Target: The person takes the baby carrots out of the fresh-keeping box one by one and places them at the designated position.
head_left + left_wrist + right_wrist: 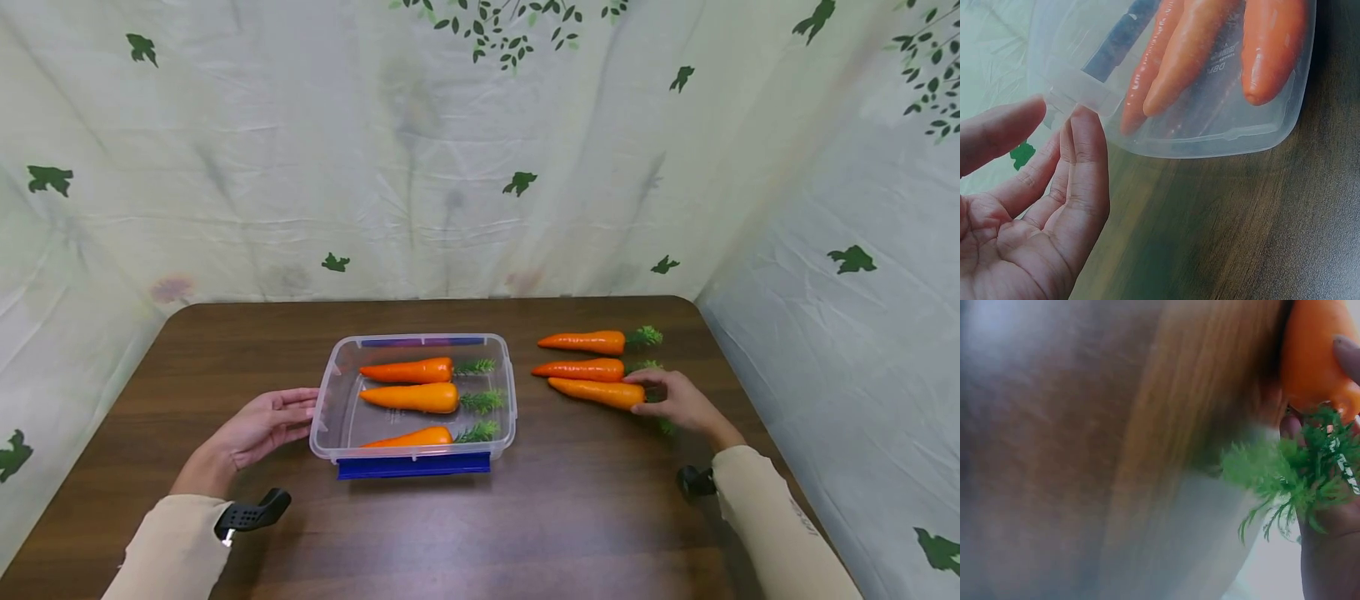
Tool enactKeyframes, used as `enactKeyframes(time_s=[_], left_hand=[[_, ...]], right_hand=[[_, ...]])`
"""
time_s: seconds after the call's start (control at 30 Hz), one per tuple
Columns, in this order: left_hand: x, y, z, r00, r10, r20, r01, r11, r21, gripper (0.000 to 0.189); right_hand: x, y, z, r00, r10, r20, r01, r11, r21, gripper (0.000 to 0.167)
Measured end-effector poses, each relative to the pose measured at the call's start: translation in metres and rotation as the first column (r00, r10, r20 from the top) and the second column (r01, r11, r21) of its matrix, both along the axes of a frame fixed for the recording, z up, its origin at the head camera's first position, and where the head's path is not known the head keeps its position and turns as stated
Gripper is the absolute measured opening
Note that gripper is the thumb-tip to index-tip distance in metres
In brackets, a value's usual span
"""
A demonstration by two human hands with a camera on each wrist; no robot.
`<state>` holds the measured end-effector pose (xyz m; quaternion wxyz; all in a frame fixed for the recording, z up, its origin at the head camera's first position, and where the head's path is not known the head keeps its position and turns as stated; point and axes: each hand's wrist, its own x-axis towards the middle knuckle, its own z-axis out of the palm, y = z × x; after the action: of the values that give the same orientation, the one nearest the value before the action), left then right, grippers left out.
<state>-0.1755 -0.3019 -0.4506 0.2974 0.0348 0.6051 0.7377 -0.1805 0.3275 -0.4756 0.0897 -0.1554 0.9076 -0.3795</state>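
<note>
A clear plastic container [420,451] with blue latches holds three orange carrots with green tops, one of them the middle carrot [412,397]. At its left end rests my left hand [258,427], its fingers extended and fingertips at the container's side; in the left wrist view the thumb stands apart from them. To the right, my right hand [678,402] pinches the nearest loose carrot [588,392] by its thick end, thumb on one side and fingers on the other. Leafy greens [1297,475] hang by that palm in the right wrist view.
Beyond the held carrot lie two more, a middle one [581,369] and a far one [588,342]. All stand on a brown wooden table [525,533]. White curtains [450,150] with leaf and bird prints surround the table's back and sides.
</note>
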Motion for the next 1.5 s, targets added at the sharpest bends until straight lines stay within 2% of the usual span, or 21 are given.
enactKeyframes(time_s=[0.13,0.33,0.5,0.97,1.5], left_hand=[[0.0,0.0,-0.001,1.0,-0.002,-0.005,0.002,1.0,0.001,0.026],[0.001,0.001,0.0,1.0,0.007,-0.012,-0.007,1.0,-0.011,0.026],[0.0,0.001,0.0,1.0,-0.006,-0.011,0.006,1.0,0.014,0.027],[0.001,0.002,0.0,0.999,-0.045,-0.027,0.048,0.994,0.098,0.03],[0.002,0.003,0.001,1.0,-0.023,-0.018,0.024,0.996,0.08,0.028]], right_hand=[[-0.007,0.001,0.001,1.0,-0.01,0.022,0.009,0.999,0.033,0.041],[-0.014,0.002,0.005,1.0,0.024,-0.003,-0.024,0.997,0.067,0.039],[-0.016,0.001,0.008,1.0,0.027,-0.011,-0.026,0.995,0.097,0.038],[-0.017,-0.001,0.012,1.0,0.011,0.018,-0.013,0.991,0.131,0.038],[-0.016,0.0,0.015,1.0,0.01,-0.006,-0.009,0.994,0.106,0.037]])
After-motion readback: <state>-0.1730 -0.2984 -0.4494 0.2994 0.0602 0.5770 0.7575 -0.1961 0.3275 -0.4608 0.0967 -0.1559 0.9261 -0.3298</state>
